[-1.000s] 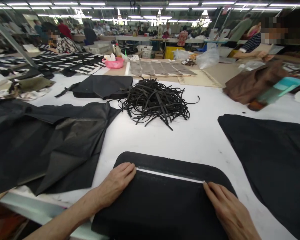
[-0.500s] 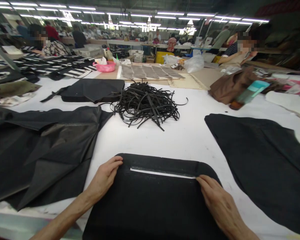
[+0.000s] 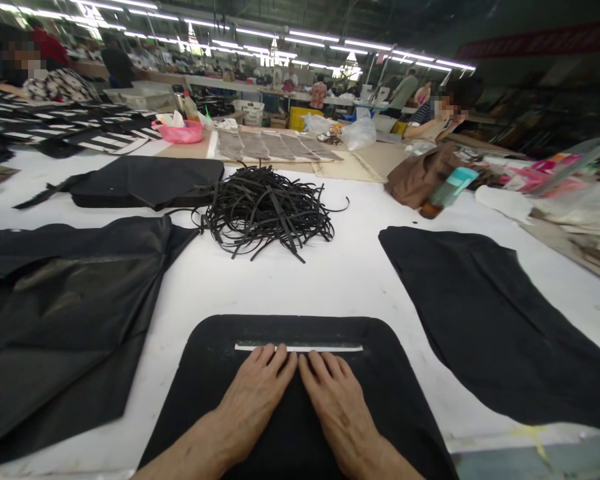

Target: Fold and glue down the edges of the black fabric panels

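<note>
Left hand (image 3: pixel 257 393), right hand (image 3: pixel 337 400) slid together just below white strip (image 3: pixel 330 347), flat, gripping nothing; uneven pressure could pucker black panel (image 3: pixel 403 383).

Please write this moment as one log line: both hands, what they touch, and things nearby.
left hand: flat on black panel, fingertips at white strip | right hand: flat beside it, same panel | nearby: strap pile

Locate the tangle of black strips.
Head view, centre: the tangle of black strips lies beyond the black panel under the left hand and right hand, a folded black piece just left.
</note>
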Motion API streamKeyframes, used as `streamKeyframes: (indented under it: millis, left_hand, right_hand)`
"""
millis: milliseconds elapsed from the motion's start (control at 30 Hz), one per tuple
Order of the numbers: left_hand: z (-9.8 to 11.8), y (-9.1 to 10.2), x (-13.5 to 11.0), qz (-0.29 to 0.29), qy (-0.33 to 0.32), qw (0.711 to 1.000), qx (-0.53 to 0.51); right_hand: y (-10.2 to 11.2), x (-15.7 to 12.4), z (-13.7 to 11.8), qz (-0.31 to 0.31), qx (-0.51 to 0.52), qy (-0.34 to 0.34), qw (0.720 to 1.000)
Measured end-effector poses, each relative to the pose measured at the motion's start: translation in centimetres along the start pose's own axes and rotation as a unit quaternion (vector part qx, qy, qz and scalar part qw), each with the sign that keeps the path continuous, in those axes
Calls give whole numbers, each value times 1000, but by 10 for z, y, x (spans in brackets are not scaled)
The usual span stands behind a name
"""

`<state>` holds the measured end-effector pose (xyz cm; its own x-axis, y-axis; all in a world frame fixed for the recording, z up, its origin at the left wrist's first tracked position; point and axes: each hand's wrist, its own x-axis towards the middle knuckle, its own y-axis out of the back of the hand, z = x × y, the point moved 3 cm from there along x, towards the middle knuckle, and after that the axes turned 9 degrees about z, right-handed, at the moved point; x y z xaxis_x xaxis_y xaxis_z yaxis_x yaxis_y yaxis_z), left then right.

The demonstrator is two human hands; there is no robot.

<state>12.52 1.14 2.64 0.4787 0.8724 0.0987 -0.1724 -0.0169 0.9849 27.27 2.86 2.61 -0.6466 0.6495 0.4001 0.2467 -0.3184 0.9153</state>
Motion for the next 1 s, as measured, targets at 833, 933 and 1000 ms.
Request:
streamKeyframes:
  millis: [833, 933, 1000]
  left_hand:
    - [-62, 38, -33, 131, 131, 972, -147]
    - [-76, 42, -27, 138, 177, 953, -203]
    - [-80, 41, -22, 127, 186, 951, -211]
  right_hand:
    - [9, 10, 18, 23, -22, -52, 998]
    - [7, 38, -3, -7, 54, -31, 998]
    - [2, 54, -17, -21, 82, -17, 996]
